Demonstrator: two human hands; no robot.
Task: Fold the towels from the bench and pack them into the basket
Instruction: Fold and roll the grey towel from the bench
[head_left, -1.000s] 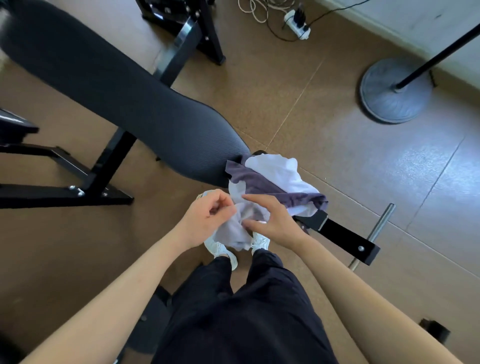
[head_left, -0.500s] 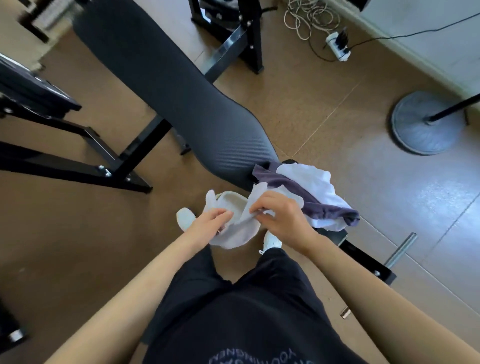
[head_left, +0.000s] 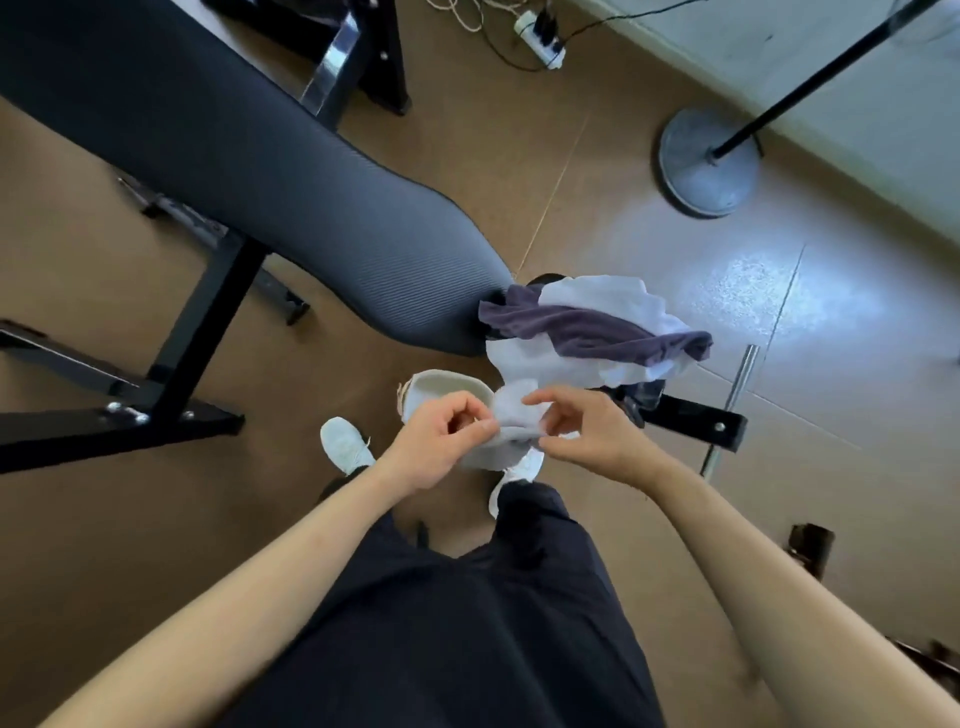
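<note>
While left hand (head_left: 440, 441) and right hand (head_left: 589, 434) each pinch the white towel (head_left: 519, 415) off the bench (head_left: 270, 176) end, tugging could drag the purple towel (head_left: 597, 327) onto the floor (head_left: 597, 223)

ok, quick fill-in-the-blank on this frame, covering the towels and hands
1. The held towel, pinched by the left hand and right hand, is ____.
2. The draped towel across the white heap on the bench end is ____.
3. The stand's round base sits on the person's ____ side.
Missing: white; purple; right.
</note>
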